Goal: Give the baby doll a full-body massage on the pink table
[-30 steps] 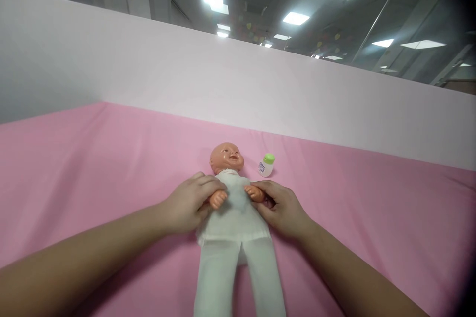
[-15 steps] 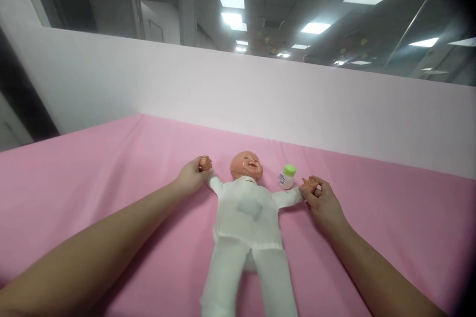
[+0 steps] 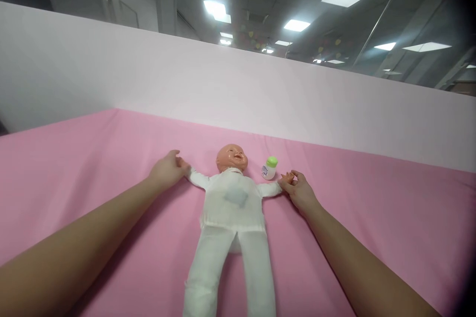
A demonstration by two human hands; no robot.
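A baby doll (image 3: pixel 234 203) in white clothes lies on its back on the pink sheet, arms spread and head away from me. My left hand (image 3: pixel 168 170) is closed around the doll's hand at the left, hiding most of it. At the other side, my right hand (image 3: pixel 302 194) grips the doll's other hand (image 3: pixel 287 177) between thumb and fingers, by the sleeve's end. Just beyond that arm stands a small white bottle (image 3: pixel 268 170) with a green cap (image 3: pixel 272 161) and a printed label. The doll's feet lie outside the frame.
The pink sheet (image 3: pixel 111 143) covers the surface and shows slight creases. A white wall (image 3: pixel 223 94) rises along its far edge. Above it, a dark glass pane (image 3: pixel 260 5) shows ceiling lights and a doorway.
The view has swung to the right, so everything sits further left. My left hand has drawn the doll's arm further outward. My right hand has come slightly closer to the doll's body.
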